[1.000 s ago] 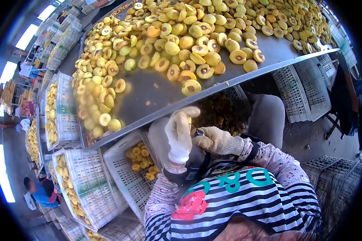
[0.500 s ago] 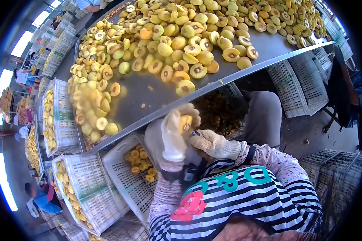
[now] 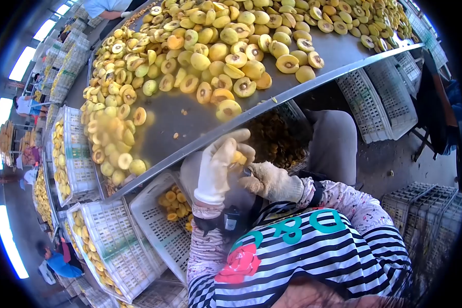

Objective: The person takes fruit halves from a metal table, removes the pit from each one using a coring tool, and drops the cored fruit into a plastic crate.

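Note:
My left hand (image 3: 223, 163), in a pale work glove, curls around a yellow peach half (image 3: 238, 158) in front of my lap. Close beside it, my gloved right hand (image 3: 273, 183) is closed on a small metal tool (image 3: 248, 171). Only a short dark, shiny part of that tool shows, pointing toward the fruit; its kind cannot be made out. Beyond my hands, many cut peaches (image 3: 218, 52), several with brown centres facing up, lie heaped on a metal table (image 3: 169, 119).
The table's raised metal edge (image 3: 272, 100) runs just beyond my hands. A white crate (image 3: 161, 231) with peach halves stands at my left, near fuller crates (image 3: 110, 246). Below the table is a container of dark scraps (image 3: 277, 138). More crates (image 3: 380, 102) stand at right.
My left hand has shifted slightly left with the peach half, its fingers a little more spread. The right hand with the tool has turned slightly. The whole view has shifted a little.

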### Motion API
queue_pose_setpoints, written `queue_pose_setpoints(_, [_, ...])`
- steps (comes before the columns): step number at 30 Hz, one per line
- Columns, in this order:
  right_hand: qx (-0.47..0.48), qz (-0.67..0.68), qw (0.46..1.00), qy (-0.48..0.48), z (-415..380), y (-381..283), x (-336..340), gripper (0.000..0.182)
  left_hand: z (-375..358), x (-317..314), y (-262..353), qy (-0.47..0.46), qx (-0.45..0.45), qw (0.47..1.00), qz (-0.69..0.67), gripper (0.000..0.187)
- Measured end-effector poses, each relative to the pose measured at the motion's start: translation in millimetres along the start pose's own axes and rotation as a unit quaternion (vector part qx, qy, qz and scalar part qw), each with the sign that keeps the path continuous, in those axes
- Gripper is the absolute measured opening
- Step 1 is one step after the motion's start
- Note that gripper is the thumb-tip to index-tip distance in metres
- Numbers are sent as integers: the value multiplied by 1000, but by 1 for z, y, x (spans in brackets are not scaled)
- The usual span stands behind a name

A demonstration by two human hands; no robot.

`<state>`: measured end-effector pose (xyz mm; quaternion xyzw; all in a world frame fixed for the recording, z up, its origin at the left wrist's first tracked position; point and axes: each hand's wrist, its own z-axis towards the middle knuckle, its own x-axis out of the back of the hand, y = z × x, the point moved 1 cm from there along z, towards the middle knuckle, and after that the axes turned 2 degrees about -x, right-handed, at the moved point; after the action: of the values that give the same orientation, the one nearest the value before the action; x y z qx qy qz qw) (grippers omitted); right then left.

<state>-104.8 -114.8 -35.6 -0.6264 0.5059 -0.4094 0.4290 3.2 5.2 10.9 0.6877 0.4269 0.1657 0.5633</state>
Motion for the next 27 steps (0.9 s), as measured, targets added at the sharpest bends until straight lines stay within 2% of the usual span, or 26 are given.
queue_pose_setpoints(2, [24,116,992,-41,4,11,2,42,-2,-10,-5,14,-153,984,-85,31])
queue_pose_setpoints(4, [-26,169,985,-10,2,23,-6,41,-13,-27,-16,111,-276,954,-33,30])
queue_pose_setpoints(5, [65,134,988,28,0,22,-13,41,-8,-22,-33,134,-219,962,-96,31])
queue_pose_setpoints(6, [65,93,992,46,-1,17,-12,41,-11,-27,-29,126,-217,964,-88,36])
queue_pose_setpoints(8, [26,-9,996,86,-6,6,-8,42,-10,-19,-30,133,-136,977,-101,42])
queue_pose_setpoints(9, [36,-10,996,84,-8,5,-4,41,-10,-22,-24,147,-116,980,-69,46])
queue_pose_setpoints(12, [67,24,995,76,-4,2,-4,41,-12,-23,-8,60,-212,974,56,51])
queue_pose_setpoints(13, [138,20,985,104,5,-1,-9,41,-11,-15,-8,39,-188,981,30,51])
queue_pose_setpoints(14, [-153,253,940,-173,3,4,5,41,-11,-13,-8,10,-189,982,-8,47])
queue_pose_setpoints(16, [-84,296,935,-175,-5,-6,5,42,-4,-16,-19,-16,-205,967,-152,42])
queue_pose_setpoints(19, [-112,333,924,-152,-4,-6,1,44,4,-5,-27,13,-151,973,-174,40])
queue_pose_setpoints(21, [-122,415,884,-176,-7,-9,0,44,7,-3,-29,30,-118,973,-195,38])
queue_pose_setpoints(25, [-140,501,827,-215,-13,-13,-3,47,13,2,-31,-38,-60,955,-287,37])
queue_pose_setpoints(27, [-135,530,800,-246,-13,-10,-5,49,18,6,-32,-110,-43,938,-324,37])
